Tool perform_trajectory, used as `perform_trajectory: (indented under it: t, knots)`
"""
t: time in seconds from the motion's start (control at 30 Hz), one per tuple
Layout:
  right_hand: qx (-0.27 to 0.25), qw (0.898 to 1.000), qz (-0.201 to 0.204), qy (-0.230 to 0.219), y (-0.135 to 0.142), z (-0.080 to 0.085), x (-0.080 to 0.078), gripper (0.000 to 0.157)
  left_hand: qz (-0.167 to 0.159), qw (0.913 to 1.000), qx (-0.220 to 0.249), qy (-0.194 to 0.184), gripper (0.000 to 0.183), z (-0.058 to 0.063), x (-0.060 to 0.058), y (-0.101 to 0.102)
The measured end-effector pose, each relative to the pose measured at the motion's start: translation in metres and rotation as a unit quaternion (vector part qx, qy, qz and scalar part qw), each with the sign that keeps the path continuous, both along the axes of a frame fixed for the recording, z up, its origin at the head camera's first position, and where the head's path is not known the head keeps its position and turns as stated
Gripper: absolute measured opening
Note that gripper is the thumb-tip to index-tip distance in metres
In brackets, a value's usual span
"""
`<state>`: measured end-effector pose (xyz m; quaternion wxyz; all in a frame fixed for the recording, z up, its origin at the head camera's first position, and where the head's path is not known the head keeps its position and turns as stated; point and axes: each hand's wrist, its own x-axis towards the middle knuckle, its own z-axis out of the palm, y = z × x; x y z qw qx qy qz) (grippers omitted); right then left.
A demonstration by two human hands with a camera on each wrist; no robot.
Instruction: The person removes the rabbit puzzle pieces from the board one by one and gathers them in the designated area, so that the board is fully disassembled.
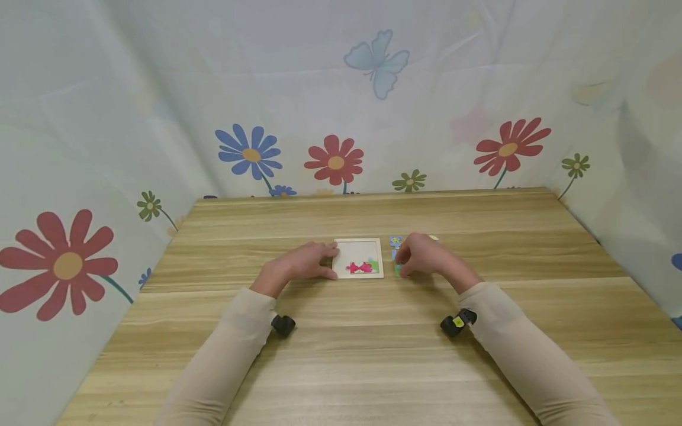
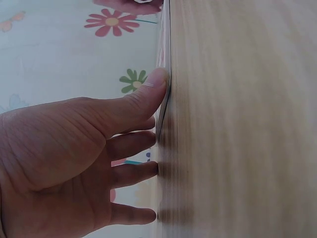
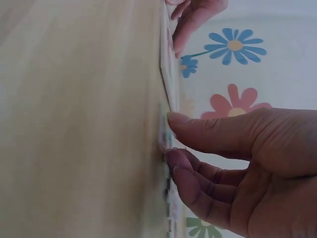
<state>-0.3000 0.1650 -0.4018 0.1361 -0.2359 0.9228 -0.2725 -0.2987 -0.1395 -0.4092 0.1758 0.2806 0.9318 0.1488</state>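
Observation:
A small square puzzle tray point(image 1: 358, 251) with a pale wooden rim lies flat on the table. Pink and green jigsaw pieces point(image 1: 362, 267) sit along its near edge. My left hand point(image 1: 306, 261) rests at the tray's left side, thumb by the near corner, fingers spread and fairly straight. In the left wrist view its thumb point(image 2: 148, 91) presses the tray's edge. To the right of the tray, my right hand point(image 1: 423, 255) has its fingers curled and pinches a greenish puzzle piece point(image 1: 398, 270) between thumb and fingertips. That piece is partly hidden and blurred in the right wrist view.
More loose puzzle pieces lie around the right hand, including a blue one point(image 1: 395, 241) and a yellowish one point(image 1: 434, 238) just behind it. The wood-grain table point(image 1: 351, 349) meets a flower-printed curtain point(image 1: 298, 89) at the back and sides.

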Motion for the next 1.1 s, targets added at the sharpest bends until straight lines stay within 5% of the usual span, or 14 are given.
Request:
perform_trajectory:
  t: [0.27,0.43,0.7,1.1]
  knots:
    - [-0.036,0.999,-0.020,0.017,-0.002,0.015,0.000,0.016,-0.008,1.0000,0.003,0.004,0.071,-0.003,-0.002,-0.001]
    - [-0.012,1.000,0.019,0.011,-0.040,0.013,-0.003,0.017,-0.003,1.0000,-0.002,0.004,0.070,-0.003,-0.001,-0.003]
    - [0.032,0.999,0.027,-0.015,-0.088,0.009,-0.005,0.027,-0.008,0.9999,0.011,0.002,0.069,-0.002,-0.001,-0.004]
    - [0.069,0.997,0.027,-0.003,-0.091,0.005,-0.001,0.014,-0.004,0.9999,0.009,0.004,0.070,-0.003,-0.002,-0.001]
